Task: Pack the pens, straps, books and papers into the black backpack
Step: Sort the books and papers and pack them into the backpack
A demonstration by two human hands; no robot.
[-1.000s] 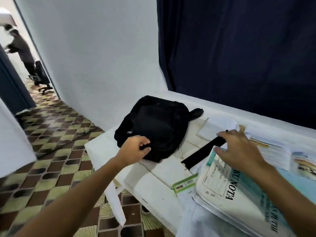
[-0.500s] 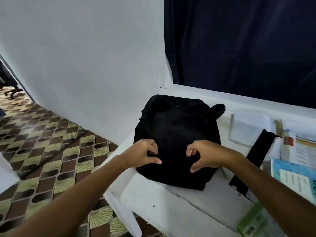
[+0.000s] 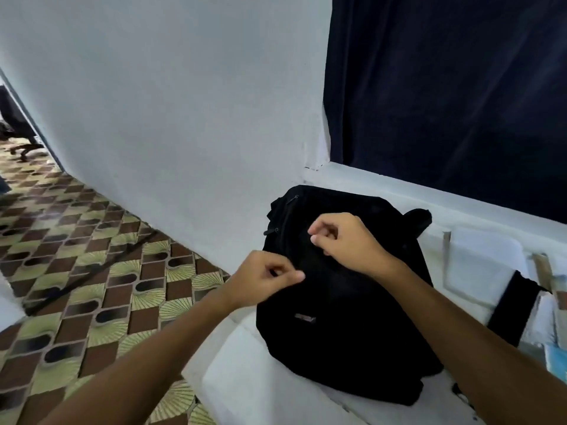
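The black backpack (image 3: 343,302) lies flat on the white counter (image 3: 245,381) in front of you, its top toward the corner where the pale wall (image 3: 168,102) meets a dark navy curtain (image 3: 445,87). Your left hand (image 3: 260,280) hovers at the bag's near left edge with thumb and fingers curled together; whether it pinches fabric, you cannot tell. Your right hand (image 3: 346,240) sits over the bag's upper front, fingers curled the same way, its hold equally unclear. To the right, a black strap (image 3: 512,311) lies across white papers (image 3: 481,265), just beside the bag. Left of the counter, the floor (image 3: 76,271) is tiled in brown and green-yellow patterns, running toward a doorway.
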